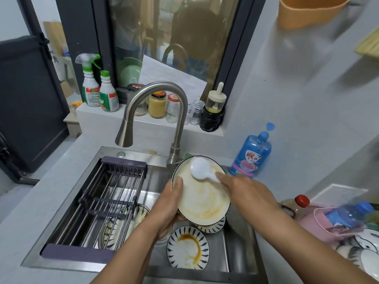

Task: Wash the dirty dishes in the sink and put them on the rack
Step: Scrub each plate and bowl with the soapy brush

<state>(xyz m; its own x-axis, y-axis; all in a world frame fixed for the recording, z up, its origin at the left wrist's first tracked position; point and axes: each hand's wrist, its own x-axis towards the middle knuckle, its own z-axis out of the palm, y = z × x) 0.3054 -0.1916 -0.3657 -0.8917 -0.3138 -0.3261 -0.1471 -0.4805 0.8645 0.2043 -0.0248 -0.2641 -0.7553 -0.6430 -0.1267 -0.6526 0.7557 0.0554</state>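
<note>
Dirty plate (pixel 203 201), cream with dark rim and orange-brown smears, held tilted above right half of sink (pixel 240 242), face toward camera. Left hand (pixel 168 208) gripping left edge of plate, thumb pressed on the face near the rim, fingers curled behind. Right hand (pixel 246 191) holding white spoon (pixel 201 167) by the handle, spoon bowl lying against upper part of plate. Down in sink: patterned plate (pixel 187 248) with blue dashes round the rim and a brown sauce ring, flat on the bottom; second patterned plate (pixel 214 227) mostly hidden under the held one; third patterned plate (pixel 123 224) under the rack bars, only partly seen. Rack (pixel 106 193), dark frame with metal bars, spanning left half of sink. Faucet (pixel 180 111) arched, base just behind plate, spout hanging near far end of rack. Blue detergent bottle (pixel 252 154) on counter right of faucet base, near right hand. On sill behind: spray bottle (pixel 90 85), green-capped bottle (pixel 107 93) beside it, glass jars (pixel 157 104). Pink basket (pixel 320 224) at right edge, contents blurred.
</note>
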